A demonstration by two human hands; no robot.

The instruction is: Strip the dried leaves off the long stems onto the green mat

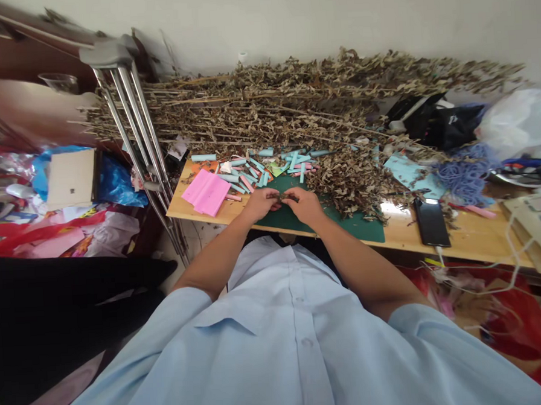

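Note:
My left hand (261, 204) and my right hand (304, 203) meet over the near edge of a green mat (362, 226). The fingers of both are closed on a small bit of dried leaf (281, 198) between them. Right of my right hand lies a heap of loose dried leaves (349, 183). Behind my hands are several rolled blue paper tubes (239, 179), with some pink ones among them. To the left of my left hand rests a stack of pink paper sheets (206, 192).
Long dried plant stalks (256, 109) lie along the wall. A metal crutch (132, 113) leans at the left. On the right are a black phone (431, 223) with a white cable, blue paper (412, 174), purple yarn (466, 174) and a white plastic bag (518, 123).

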